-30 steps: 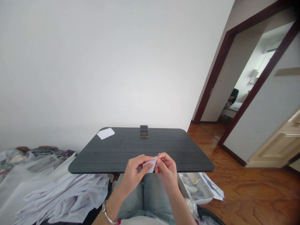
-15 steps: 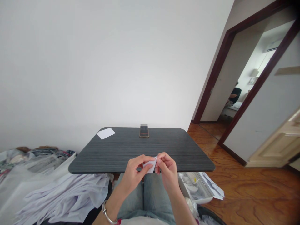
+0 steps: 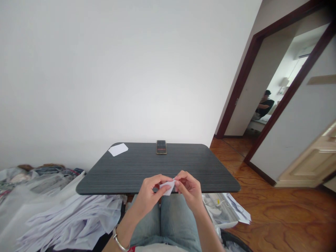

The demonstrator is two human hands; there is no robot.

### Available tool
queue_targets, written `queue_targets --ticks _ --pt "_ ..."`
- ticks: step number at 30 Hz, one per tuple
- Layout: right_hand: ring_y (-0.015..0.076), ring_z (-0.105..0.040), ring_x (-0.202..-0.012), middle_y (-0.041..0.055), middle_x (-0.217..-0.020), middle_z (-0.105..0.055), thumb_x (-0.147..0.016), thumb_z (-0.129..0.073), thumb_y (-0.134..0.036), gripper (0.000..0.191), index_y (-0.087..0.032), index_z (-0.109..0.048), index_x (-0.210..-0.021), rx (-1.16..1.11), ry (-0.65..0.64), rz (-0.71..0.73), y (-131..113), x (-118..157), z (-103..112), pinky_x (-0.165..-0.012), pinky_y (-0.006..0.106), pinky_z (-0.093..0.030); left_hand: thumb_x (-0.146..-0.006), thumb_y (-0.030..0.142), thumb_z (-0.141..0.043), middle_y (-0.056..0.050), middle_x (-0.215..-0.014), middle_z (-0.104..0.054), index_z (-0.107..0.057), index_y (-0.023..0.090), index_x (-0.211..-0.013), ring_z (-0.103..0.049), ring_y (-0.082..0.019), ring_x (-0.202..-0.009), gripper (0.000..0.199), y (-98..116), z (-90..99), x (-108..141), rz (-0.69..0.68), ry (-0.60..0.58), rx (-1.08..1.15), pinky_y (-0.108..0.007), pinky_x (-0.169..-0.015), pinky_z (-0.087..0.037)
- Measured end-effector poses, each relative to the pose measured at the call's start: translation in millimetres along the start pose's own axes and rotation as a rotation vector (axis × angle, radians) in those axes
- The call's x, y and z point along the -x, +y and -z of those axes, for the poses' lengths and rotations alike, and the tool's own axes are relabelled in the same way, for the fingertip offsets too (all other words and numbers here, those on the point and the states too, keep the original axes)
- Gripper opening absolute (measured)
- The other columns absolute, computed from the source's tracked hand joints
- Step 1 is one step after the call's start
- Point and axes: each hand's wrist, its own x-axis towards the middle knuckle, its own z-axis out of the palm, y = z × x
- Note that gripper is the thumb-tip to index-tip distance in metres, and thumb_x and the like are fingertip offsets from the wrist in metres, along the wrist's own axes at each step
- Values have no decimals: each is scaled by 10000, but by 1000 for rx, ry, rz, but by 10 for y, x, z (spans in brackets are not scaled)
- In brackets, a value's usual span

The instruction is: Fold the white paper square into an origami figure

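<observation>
A small folded piece of white paper is held at the near edge of the dark table. My left hand pinches it between thumb and fingers from the left. At the paper's upper right corner, the thumb and fingertips of my right hand are pressed together on it. Fingers cover part of the paper, so its full shape is hidden. Several white sheets of paper lie at the table's far left corner. A phone-like device leans on a stand near the back edge.
White cloth and clear plastic are heaped left of the table. A white box of small items stands low at the right, beside printed papers. Through the doorway at the right, a person sits in another room.
My right hand has shifted slightly right and down along the paper's corner, while my left hand stays nearly still. The person in the far room has leaned more into view.
</observation>
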Motion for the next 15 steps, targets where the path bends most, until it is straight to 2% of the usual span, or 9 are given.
queue_targets --ticks 8,15 --pt "82 -458 -458 -34 -523 -496 -773 -585 -340 179 -165 -570 -735 46 -75 -250 -72 -72 67 -402 174 -342 -831 229 -498 -20 -808 -654 -646 194 -917 -561 -115 -692 174 -12 52 -6 -101 -26 -175 -201 -615 -400" --pt "85 -468 -449 -27 -502 -525 -750 -596 -344 195 -160 -559 -698 59 -5 -296 -78 -83 15 -382 165 -334 -850 208 -447 -35 -801 -635 -625 192 -962 -550 -118 -672 211 -43 37 -8 -164 -23 -273 -210 -624 -407"
